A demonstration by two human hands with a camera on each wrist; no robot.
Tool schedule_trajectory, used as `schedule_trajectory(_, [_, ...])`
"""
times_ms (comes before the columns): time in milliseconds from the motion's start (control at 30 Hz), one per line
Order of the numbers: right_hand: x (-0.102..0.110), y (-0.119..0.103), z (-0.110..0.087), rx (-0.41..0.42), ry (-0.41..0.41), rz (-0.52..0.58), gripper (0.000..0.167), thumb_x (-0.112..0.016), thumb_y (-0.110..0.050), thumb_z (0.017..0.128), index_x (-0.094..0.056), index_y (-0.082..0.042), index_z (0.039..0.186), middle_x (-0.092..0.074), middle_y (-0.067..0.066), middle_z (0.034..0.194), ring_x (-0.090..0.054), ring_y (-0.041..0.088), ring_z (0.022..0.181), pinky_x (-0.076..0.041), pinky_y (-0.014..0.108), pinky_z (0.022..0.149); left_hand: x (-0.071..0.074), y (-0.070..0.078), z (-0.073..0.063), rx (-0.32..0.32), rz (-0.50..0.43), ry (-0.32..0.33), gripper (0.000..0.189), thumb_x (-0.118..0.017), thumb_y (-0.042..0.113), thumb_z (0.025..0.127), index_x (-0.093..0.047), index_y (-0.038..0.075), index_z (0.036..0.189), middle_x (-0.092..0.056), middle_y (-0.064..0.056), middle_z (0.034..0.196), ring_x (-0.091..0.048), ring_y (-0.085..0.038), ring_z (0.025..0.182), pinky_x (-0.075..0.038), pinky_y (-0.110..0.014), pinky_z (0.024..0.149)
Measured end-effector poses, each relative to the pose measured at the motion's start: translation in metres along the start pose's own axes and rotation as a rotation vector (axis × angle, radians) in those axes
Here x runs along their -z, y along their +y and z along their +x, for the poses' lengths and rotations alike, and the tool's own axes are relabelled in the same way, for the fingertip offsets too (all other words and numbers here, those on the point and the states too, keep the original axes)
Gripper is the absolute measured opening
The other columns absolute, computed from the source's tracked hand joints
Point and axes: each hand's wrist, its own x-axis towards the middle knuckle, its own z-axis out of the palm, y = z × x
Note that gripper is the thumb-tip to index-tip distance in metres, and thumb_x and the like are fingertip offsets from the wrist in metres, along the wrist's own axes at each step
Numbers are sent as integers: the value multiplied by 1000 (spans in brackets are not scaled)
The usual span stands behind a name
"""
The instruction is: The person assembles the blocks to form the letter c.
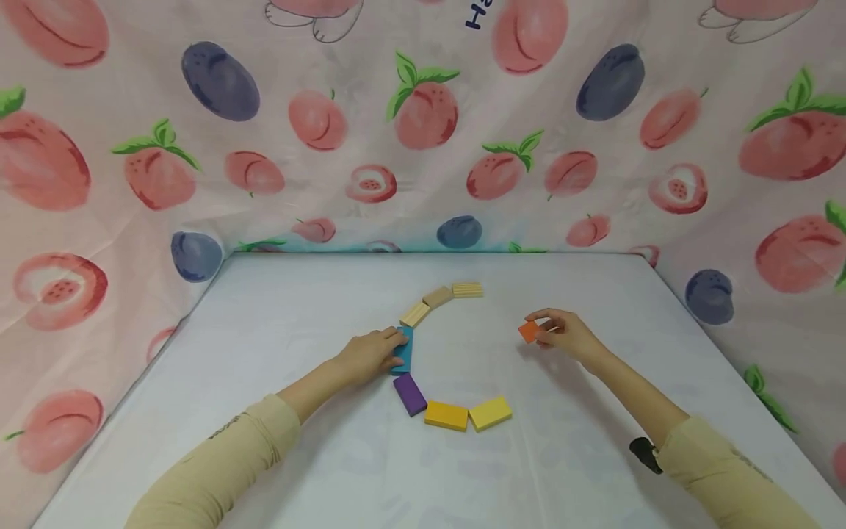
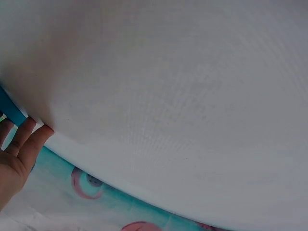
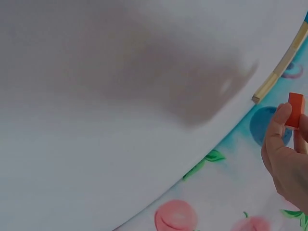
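Note:
My left hand (image 1: 370,355) is at the blue block (image 1: 406,351), fingers at its upper end and thumb near its lower end. In the left wrist view the fingertips of the left hand (image 2: 19,154) grip beside the blue block (image 2: 9,108). My right hand (image 1: 567,334) pinches an orange block (image 1: 529,331) between thumb and fingers, raised over the table to the right of the row. The right wrist view shows the orange block (image 3: 296,109) upright in the fingertips. Below the blue block lies a purple block (image 1: 410,394).
Three plain wooden blocks (image 1: 437,297) continue the curve at the back. An orange-yellow block (image 1: 446,416) and a yellow block (image 1: 490,414) lie at the front. The white table (image 1: 297,470) ends at a fruit-printed cloth (image 1: 370,66). A black object (image 1: 645,455) shows by the right sleeve.

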Motion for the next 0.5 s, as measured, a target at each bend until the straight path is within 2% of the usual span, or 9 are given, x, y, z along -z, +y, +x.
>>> schedule_trajectory(267, [-10, -2, -14, -12, 21, 9, 35, -53, -1, 93, -50, 11, 127, -58, 19, 99, -59, 10, 80, -57, 27, 77, -2, 1, 1, 15, 0, -10, 43, -56, 30, 95, -53, 5, 129, -53, -15, 132, -58, -31, 110, -53, -46, 87])
schedule_trajectory(500, [-21, 4, -24, 5, 20, 6, 36, -53, 1, 93, -49, 12, 127, -60, 23, 98, -63, 13, 82, -56, 24, 77, -1, 1, 0, 5, 4, 4, 42, -57, 29, 94, -54, 3, 127, -56, -14, 125, -60, -29, 105, -54, -44, 84])
